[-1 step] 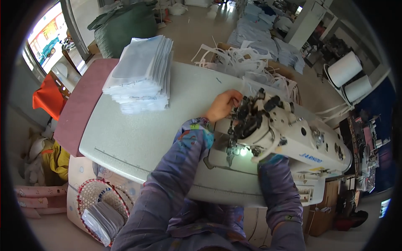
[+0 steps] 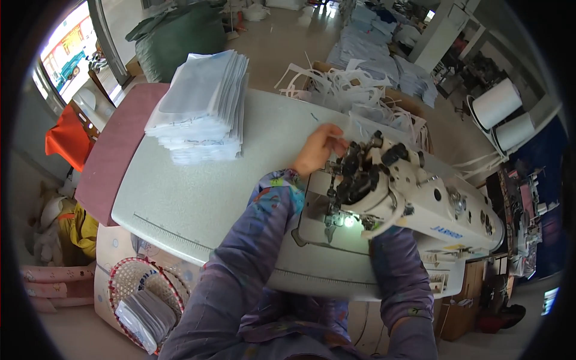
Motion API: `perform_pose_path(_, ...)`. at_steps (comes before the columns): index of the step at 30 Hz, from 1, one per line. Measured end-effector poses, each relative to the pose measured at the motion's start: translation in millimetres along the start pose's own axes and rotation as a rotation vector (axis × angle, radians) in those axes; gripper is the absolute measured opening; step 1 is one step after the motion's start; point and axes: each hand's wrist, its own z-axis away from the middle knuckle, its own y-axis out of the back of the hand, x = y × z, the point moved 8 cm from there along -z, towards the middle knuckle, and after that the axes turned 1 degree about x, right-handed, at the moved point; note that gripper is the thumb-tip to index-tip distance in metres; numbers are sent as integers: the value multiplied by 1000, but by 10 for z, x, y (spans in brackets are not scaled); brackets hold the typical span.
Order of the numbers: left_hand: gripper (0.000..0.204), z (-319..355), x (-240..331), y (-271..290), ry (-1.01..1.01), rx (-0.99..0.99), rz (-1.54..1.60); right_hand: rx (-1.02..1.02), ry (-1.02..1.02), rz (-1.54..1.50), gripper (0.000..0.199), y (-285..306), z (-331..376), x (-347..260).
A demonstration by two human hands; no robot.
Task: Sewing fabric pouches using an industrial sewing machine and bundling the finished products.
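Left hand [image 2: 317,150]: reaches across the sewing table [image 2: 198,198] to the far side of the sewing machine head; fingers bent and loosely curled, tips at the black thread-guide parts [image 2: 360,171]. Whether the fingertips pinch a thread cannot be told.
Left sleeve [image 2: 252,240]: purple patterned fabric with a multicoloured cuff, lying over the tabletop from the near edge toward the machine.
Right hand: hidden under the machine arm; its opening and any hold cannot be told.
Right sleeve [image 2: 399,276]: same purple fabric, passing beneath the machine body at the near edge.
Sewing machine [image 2: 420,204]: white industrial unit, set toward the right end of the tabletop, its needle end pointing to the table's middle.
Needle area [image 2: 347,221]: lit by a small lamp, beside the pale needle plate.
Stack of pale blue fabric pieces [image 2: 204,108]: flat pile at the far left corner of the tabletop, well apart from the left hand.
Maroon extension panel [image 2: 117,156]: joined to the left edge of the tabletop.
White strips [image 2: 342,84]: loose tangle in a box just beyond the far edge.
Woven basket [image 2: 147,294]: on the floor below the near left corner, holding folded pale pieces.
2 white rolls [image 2: 504,114]: upright, beyond the right end of the tabletop.
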Motion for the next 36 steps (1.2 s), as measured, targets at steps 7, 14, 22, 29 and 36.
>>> perform_pose_path(7,19,-75,-232,688,43,622,-30,32,275,1162,37,343,-1546,1208)
perform_pose_path(14,16,-72,-120,664,65,429,-162,616,-3,705,34,1442,-1247,1341)
perform_pose_path(22,17,37,-111,479,-4,349,-989,403,21,522,32,900,447,741)
perform_pose_path(29,24,193,-27,805,12,298,-279,372,-145,380,22,672,2115,-792)
perform_pose_path(36,29,1370,1063,661,-153,184,-280,443,-54,693,24,755,2857,-783)
